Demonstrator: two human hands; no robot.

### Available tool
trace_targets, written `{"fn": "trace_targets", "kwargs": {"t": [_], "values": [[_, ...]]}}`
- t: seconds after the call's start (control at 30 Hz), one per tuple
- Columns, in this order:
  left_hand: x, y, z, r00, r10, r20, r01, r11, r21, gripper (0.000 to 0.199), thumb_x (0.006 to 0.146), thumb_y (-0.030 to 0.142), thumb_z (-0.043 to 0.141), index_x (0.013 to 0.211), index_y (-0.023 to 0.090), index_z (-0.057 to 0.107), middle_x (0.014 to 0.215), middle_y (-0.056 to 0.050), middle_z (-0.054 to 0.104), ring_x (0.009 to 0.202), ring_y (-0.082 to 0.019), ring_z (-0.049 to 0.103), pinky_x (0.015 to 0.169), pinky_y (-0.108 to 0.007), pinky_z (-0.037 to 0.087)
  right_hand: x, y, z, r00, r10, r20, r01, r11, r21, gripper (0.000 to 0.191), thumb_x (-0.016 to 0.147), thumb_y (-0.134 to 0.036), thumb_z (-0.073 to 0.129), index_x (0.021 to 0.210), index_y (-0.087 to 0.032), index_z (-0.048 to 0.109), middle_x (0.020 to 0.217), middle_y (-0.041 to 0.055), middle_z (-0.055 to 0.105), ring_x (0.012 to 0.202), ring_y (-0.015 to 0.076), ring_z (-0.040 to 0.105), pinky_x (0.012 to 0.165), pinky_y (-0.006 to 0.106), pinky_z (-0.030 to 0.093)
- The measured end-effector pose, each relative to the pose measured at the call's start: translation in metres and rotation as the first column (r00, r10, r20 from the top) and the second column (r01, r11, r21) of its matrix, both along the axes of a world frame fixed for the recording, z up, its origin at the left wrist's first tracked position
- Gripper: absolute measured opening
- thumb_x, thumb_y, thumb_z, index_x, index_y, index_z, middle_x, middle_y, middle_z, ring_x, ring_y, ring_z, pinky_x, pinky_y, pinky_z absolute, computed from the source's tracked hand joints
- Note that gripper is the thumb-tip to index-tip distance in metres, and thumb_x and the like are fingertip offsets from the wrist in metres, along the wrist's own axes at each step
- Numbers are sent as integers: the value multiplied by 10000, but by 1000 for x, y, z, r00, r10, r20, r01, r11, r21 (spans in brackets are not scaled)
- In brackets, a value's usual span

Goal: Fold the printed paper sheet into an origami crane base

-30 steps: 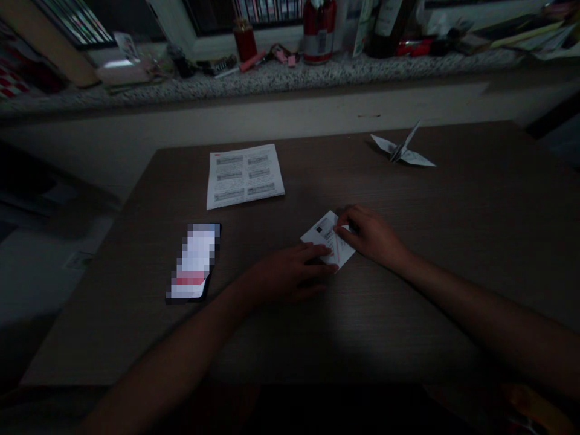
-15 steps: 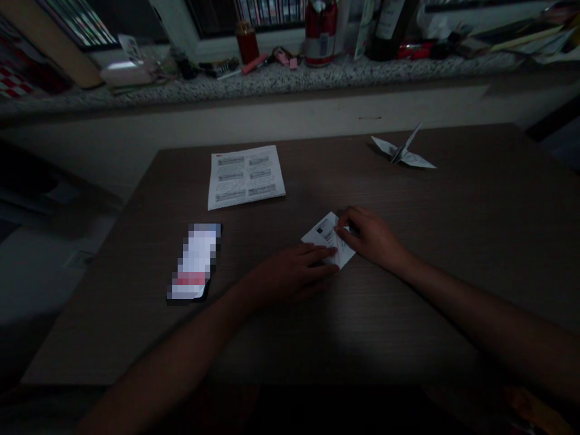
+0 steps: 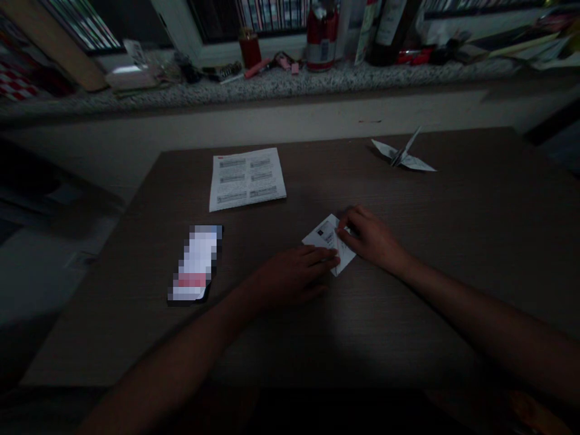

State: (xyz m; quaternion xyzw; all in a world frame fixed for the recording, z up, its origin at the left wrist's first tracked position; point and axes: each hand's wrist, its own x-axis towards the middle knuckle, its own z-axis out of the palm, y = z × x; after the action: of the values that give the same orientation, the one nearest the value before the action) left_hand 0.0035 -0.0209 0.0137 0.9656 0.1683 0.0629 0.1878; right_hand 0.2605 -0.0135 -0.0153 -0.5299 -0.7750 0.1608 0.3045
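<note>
A small diamond of folded paper (image 3: 322,234), printed on its upper left part, lies on the table between my hands. My left hand (image 3: 296,272) rests palm down with its fingers stretched out, the fingertips on the lower part of the paper. At the paper's upper right edge, my right hand (image 3: 369,237) has thumb and forefinger pinched together on a fold. Its fingertips cover part of that edge, so the fold beneath is partly hidden.
A phone (image 3: 196,263) with a lit screen lies left on the brown table (image 3: 435,314). Behind it is a printed sheet (image 3: 248,179). At the back right stands a paper crane (image 3: 403,155). Bottles and small items crowd the granite sill (image 3: 272,84).
My left hand's lower fingers have drawn back off the paper's bottom corner, which now shows more. The right hand stays at the upper right edge. The view has tilted slightly.
</note>
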Motion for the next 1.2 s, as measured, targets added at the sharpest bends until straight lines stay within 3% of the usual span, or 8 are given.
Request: {"fn": "trace_targets", "kwargs": {"t": [1.2], "values": [[1,0,3,999,21,-32,-22,999,-43,523,1039,365,576,1523,203,462,1603,-82,464,1449,-256,460,1179,-411,427,-2,-1,0,997,22,67,-24,999,26,82,969,-216,565,900,-231,523,973,81,554,891,253,595,783,394,496]]}}
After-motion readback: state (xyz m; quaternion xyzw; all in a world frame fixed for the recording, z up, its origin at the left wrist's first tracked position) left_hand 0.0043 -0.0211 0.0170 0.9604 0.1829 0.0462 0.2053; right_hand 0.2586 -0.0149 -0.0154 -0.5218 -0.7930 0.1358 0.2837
